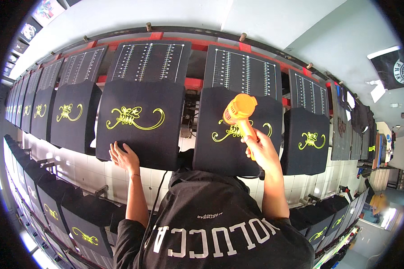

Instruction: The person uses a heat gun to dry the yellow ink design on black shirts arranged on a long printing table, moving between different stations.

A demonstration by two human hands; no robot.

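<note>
The orange heat gun (241,109) hides the middle of the yellow print (221,134) on one black garment (224,157), and the right hand (264,154) covers much of its grip. The garment conceals the near part of its board (243,67), near edge and corners included. The palm of the left hand (125,158) faces away, out of sight. In the far-left row of garments (21,102), the end prints are too small to tell. A distant person (378,204) is blurred; the dark rim crops a black flag (387,67).
</note>
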